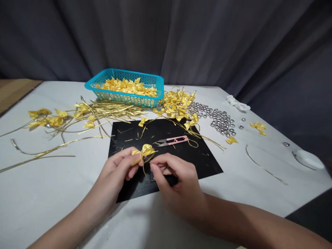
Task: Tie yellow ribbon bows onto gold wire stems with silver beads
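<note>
My left hand (119, 168) pinches a small yellow ribbon bow (144, 151) over the black mat (202, 157). My right hand (174, 177) is closed beside it, its fingertips pinching the thin gold wire tie (144, 167) that hangs from the bow. Pink thread snips (173, 140) lie on the mat just beyond the bow, untouched.
A turquoise basket (155, 90) of yellow bows stands at the back. Gold wire ties (109, 110) and loose bows spread to its left, a heap of wired bows (177, 105) and silver beads (220, 121) to its right. A white dish (308, 159) sits far right.
</note>
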`<act>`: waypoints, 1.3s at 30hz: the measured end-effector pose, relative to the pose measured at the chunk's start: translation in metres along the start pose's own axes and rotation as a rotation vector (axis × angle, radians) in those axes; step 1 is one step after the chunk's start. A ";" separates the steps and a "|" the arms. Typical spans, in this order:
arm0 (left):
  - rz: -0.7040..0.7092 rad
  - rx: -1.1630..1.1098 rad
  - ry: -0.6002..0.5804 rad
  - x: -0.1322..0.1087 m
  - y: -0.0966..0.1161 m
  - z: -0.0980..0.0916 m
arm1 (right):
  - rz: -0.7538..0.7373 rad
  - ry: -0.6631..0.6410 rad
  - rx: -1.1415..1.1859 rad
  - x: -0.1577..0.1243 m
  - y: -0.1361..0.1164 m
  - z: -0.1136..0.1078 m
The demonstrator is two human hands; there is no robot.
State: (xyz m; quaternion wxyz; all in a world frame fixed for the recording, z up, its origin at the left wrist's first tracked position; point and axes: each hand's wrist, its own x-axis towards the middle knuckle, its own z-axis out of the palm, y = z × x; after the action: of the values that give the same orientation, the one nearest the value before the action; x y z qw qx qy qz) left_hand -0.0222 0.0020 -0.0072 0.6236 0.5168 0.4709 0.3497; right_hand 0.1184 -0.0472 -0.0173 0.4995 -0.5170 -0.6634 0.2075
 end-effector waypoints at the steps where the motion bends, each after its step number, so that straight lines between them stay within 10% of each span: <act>1: 0.003 -0.003 -0.001 0.000 0.000 -0.001 | -0.002 0.005 -0.001 0.000 0.000 0.000; 39: -0.057 -0.025 -0.087 -0.001 -0.002 -0.003 | -0.101 -0.014 -0.146 0.009 -0.010 -0.012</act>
State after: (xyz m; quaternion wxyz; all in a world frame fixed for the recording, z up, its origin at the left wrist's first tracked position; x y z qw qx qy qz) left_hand -0.0256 0.0012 -0.0087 0.6595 0.5102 0.4534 0.3149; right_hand 0.1241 -0.0460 -0.0003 0.4655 -0.5163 -0.7057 0.1367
